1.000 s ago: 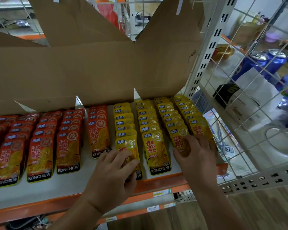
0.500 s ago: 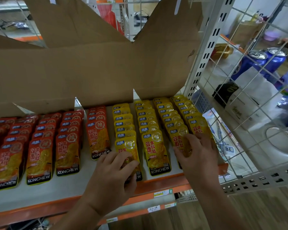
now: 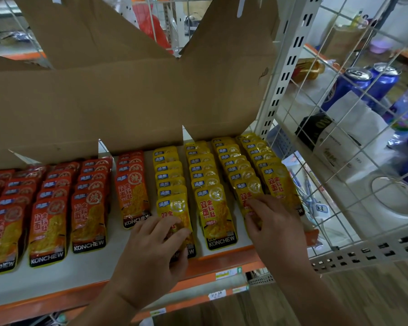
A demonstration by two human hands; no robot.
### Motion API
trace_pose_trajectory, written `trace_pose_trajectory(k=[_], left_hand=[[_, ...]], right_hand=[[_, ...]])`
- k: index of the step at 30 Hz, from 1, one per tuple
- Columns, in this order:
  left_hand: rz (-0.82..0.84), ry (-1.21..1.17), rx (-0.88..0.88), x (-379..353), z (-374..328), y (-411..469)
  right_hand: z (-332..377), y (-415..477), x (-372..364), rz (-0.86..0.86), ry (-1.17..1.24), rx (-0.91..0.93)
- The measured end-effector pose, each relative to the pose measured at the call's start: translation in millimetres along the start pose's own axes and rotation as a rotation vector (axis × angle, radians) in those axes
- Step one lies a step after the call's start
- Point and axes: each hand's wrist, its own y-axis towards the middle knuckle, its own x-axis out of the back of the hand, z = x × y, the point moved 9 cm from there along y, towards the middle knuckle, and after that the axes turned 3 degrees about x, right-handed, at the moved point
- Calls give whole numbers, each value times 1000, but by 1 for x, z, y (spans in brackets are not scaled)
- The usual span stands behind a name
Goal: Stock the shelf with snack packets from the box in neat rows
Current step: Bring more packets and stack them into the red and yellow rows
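Several rows of yellow snack packets (image 3: 216,208) lie overlapped on the white shelf (image 3: 99,262), with rows of red-orange packets (image 3: 87,222) to their left. My left hand (image 3: 156,252) rests with straight fingers on the front packet of the leftmost yellow row (image 3: 172,208). My right hand (image 3: 273,224) lies on the front packet of the third yellow row (image 3: 247,191), fingertips on its lower half. An open cardboard box (image 3: 127,102) stands on the shelf above, its flaps hanging over the back of the rows.
A white perforated upright (image 3: 285,74) and wire grid panel (image 3: 353,142) bound the shelf on the right. Behind the grid stand blue cans (image 3: 363,85) and white bags. An orange shelf lip (image 3: 222,262) with price tags runs along the front. Wooden floor lies below right.
Both hands stay on the front yellow packets; my right hand has shifted slightly left and up along the third row. The view has tilted a little.
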Motion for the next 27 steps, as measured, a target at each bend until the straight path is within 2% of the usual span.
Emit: trace_pose_trajectory(k=[10,18,27], left_hand=[[2,2,-2,0,-1,0],[7,-16,6,0,0,0],[20,-5,11,-1,1,0]], right_hand=[[1,-2,-2,-20,5,-22],[-2,2,-7,45,18,-38],[0,5,0,43,16,-29]])
